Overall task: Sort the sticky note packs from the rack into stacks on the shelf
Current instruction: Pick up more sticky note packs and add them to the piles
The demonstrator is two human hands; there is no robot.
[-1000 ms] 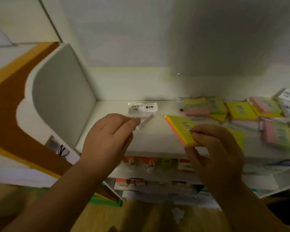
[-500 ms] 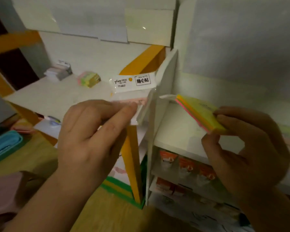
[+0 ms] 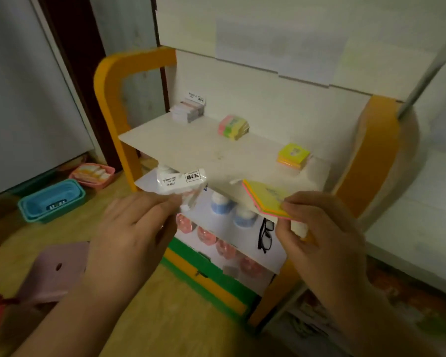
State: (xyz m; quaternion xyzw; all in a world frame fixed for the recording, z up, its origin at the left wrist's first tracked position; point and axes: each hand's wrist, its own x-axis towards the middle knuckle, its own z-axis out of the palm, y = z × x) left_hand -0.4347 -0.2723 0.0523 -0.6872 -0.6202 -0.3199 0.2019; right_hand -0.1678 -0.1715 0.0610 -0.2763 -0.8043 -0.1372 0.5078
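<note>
My left hand (image 3: 129, 235) pinches a white-labelled sticky note pack (image 3: 181, 181) in clear wrap, held up in front of the shelf edge. My right hand (image 3: 322, 238) grips a yellow pack with pink and orange edges (image 3: 267, 199). Behind them is the white shelf (image 3: 191, 148) with orange side posts. On it stand three stacks: a white stack (image 3: 188, 109) at the back left, a pink-green-yellow stack (image 3: 233, 127) in the middle, and a yellow-orange stack (image 3: 293, 156) on the right.
Lower shelves hold blue and pink rolls (image 3: 220, 203) and black glasses (image 3: 265, 234). On the wooden floor to the left sit nested blue baskets (image 3: 52, 200), a pink basket (image 3: 93, 175) and a pink stool (image 3: 53, 271). A white rack side (image 3: 417, 176) rises at right.
The view has swung left from the rack to the orange-framed shelf. Both hands came along, each still holding its pack, and now hover before the shelf's front edge.
</note>
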